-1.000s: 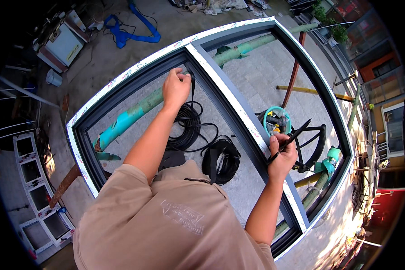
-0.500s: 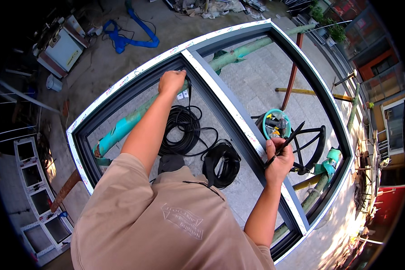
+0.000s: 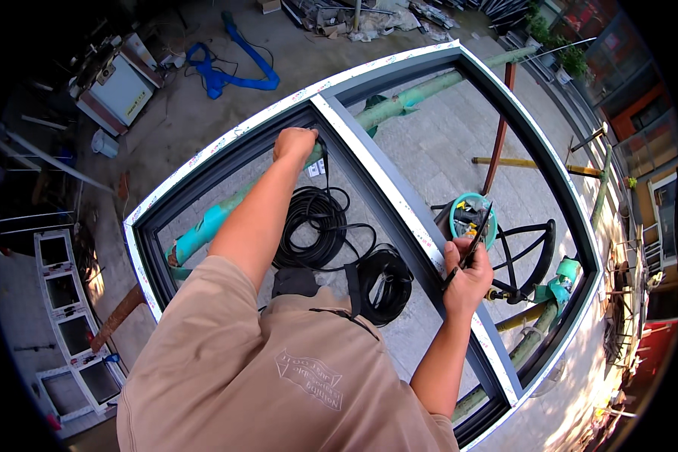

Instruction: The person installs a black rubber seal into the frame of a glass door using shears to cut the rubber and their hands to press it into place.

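A large dark grey window frame (image 3: 226, 154) lies flat on teal trestle bars, with a middle bar (image 3: 399, 203) running from the far side toward me. My left hand (image 3: 294, 143) is closed on a thin black rubber strip near the far end of the middle bar. That strip leads down to a coil of black strip (image 3: 313, 226) on the ground inside the frame. My right hand (image 3: 467, 271) grips a black strip against the middle bar's near part. A second, smaller coil (image 3: 384, 275) lies below it.
A teal round bucket with small tools (image 3: 471, 218) sits right of the middle bar, next to a black curved stand (image 3: 531, 248). White window frames (image 3: 60, 301) lie at the left, a blue strap (image 3: 230, 71) and a white machine (image 3: 117, 90) farther back.
My left hand has slid farther along the frame toward its far end, with the arm stretching out. My right hand has stayed at the same place on the middle bar.
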{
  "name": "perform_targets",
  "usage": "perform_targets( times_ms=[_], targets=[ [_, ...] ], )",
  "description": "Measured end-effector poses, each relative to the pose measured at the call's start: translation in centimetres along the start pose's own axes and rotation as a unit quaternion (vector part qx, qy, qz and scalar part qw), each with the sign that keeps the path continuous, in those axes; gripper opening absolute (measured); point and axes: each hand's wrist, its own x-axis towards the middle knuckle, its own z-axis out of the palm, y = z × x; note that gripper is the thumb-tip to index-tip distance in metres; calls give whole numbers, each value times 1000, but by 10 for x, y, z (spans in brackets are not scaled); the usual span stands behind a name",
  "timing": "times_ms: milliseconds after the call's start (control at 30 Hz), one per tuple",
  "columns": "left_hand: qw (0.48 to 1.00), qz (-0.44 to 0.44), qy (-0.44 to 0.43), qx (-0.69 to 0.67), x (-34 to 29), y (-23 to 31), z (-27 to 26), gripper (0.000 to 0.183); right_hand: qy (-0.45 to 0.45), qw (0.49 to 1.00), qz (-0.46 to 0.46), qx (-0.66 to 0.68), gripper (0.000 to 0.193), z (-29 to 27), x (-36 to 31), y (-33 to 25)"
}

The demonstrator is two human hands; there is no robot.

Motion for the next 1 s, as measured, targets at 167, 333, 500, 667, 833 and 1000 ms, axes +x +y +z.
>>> perform_targets(
  times_ms=[167, 333, 500, 667, 833, 1000],
  targets=[
    [999, -25, 27, 18, -14, 15, -3, 40, 8, 1000, -14, -11, 17, -1, 0, -2],
    [998, -46, 37, 22, -12, 15, -2, 46, 1, 1000, -8, 20, 16, -1, 0, -5],
    [996, -49, 68, 31, -19, 20, -1, 46, -10, 1000, -9, 9, 15, -3, -1, -8],
    [995, 3, 85, 59, -17, 8, 8, 39, -29, 999, 20, 15, 17, -5, -1, -10],
    [996, 62, 19, 63, -13, -6, 5, 36, -35, 999, 19, 15, 16, -6, 0, -10],
    [998, 31, 10, 49, -18, 6, -1, 35, -10, 999, 12, 45, 15, -4, 0, -3]
  ],
)
